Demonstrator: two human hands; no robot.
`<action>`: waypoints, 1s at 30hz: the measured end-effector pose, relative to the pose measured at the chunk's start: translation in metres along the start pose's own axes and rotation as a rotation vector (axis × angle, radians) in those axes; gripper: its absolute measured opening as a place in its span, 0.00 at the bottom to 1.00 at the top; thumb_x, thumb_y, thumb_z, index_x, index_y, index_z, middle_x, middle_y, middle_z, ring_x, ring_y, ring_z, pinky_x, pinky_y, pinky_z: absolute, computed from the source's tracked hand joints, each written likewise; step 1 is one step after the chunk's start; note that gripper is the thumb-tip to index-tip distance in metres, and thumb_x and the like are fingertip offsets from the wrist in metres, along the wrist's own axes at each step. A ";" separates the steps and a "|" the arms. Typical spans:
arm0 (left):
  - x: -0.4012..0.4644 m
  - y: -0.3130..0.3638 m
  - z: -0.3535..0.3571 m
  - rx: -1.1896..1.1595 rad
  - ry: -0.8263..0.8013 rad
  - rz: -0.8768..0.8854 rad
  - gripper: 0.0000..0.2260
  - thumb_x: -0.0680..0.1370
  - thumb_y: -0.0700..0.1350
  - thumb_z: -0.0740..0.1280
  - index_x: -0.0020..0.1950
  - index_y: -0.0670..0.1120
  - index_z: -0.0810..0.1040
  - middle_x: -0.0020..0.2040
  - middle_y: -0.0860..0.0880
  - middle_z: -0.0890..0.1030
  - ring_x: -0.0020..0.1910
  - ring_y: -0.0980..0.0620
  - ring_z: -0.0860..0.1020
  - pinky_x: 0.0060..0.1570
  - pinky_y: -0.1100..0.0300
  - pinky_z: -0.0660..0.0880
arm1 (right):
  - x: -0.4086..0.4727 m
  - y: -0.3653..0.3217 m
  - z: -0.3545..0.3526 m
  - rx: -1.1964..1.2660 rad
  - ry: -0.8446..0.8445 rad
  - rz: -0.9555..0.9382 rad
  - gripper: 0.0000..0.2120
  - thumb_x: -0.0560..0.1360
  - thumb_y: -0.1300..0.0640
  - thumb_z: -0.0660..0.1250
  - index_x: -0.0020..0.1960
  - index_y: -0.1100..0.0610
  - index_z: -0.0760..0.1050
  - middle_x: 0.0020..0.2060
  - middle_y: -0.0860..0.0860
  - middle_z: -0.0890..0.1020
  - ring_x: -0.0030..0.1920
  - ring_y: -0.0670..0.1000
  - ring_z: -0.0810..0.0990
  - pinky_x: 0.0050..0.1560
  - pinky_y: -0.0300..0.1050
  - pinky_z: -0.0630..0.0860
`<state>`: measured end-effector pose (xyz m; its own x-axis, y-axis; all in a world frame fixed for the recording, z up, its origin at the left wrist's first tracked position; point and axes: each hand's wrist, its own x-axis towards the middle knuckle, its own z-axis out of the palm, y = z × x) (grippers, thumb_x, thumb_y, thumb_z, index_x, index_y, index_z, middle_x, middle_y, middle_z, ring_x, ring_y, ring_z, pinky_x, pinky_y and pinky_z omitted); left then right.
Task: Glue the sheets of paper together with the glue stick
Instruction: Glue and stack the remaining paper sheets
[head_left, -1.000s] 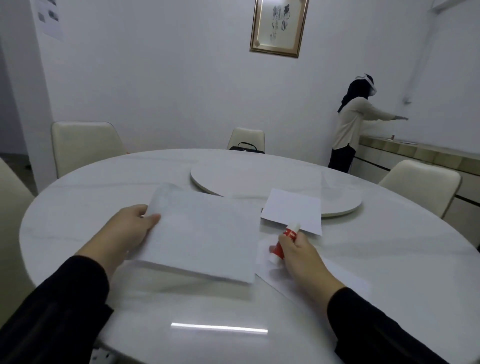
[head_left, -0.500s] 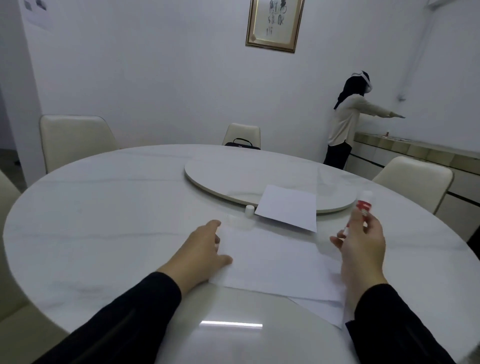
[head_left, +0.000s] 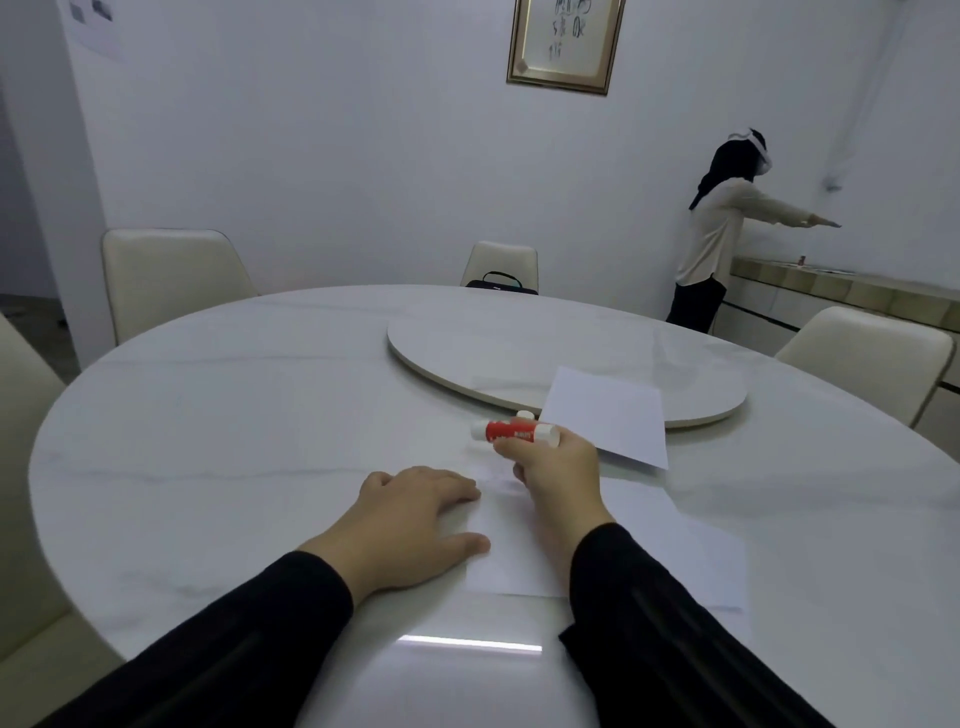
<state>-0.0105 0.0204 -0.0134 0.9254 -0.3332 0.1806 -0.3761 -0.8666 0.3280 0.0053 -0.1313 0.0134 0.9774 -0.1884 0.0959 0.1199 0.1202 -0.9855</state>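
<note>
Head view: the right hand (head_left: 553, 475), raised off to the right half a second ago, now lies over the stacked sheets (head_left: 670, 540), fingers curled round the glue stick (head_left: 514, 430), held sideways near their far edge. The left hand (head_left: 415, 514) presses the sheets' left edge, fingers straight, as before. A spare sheet (head_left: 608, 415) leans on the turntable (head_left: 519, 348). Judgement: gluing is about to resume

Both arms wear long black sleeves (head_left: 249, 639) ending at the wrists, each with a faint darker stripe lengthwise, leaving the left hand (head_left: 410, 514) and right hand (head_left: 556, 467) bare.
</note>
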 end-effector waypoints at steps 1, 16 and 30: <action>0.000 -0.002 0.000 -0.013 -0.007 -0.003 0.26 0.72 0.64 0.63 0.69 0.60 0.68 0.71 0.63 0.67 0.71 0.61 0.60 0.68 0.56 0.53 | 0.001 0.005 -0.001 0.000 -0.021 0.009 0.16 0.68 0.69 0.70 0.26 0.53 0.81 0.31 0.42 0.81 0.38 0.47 0.73 0.41 0.38 0.69; -0.001 -0.003 -0.003 0.046 -0.044 -0.043 0.29 0.69 0.69 0.63 0.68 0.62 0.67 0.72 0.63 0.64 0.71 0.57 0.58 0.69 0.54 0.55 | 0.009 0.018 0.008 -0.580 -0.107 -0.179 0.06 0.73 0.59 0.62 0.46 0.63 0.72 0.39 0.51 0.75 0.37 0.49 0.71 0.37 0.41 0.69; -0.005 -0.006 -0.014 0.102 -0.210 -0.026 0.33 0.70 0.70 0.61 0.73 0.64 0.59 0.75 0.63 0.57 0.75 0.56 0.53 0.72 0.52 0.51 | -0.015 0.008 -0.006 -0.631 -0.204 -0.173 0.03 0.70 0.58 0.65 0.39 0.57 0.71 0.33 0.46 0.73 0.33 0.45 0.69 0.34 0.37 0.66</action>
<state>-0.0134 0.0322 -0.0032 0.9281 -0.3714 -0.0270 -0.3555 -0.9053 0.2325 -0.0091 -0.1337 0.0033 0.9740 0.0407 0.2227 0.2130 -0.4975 -0.8409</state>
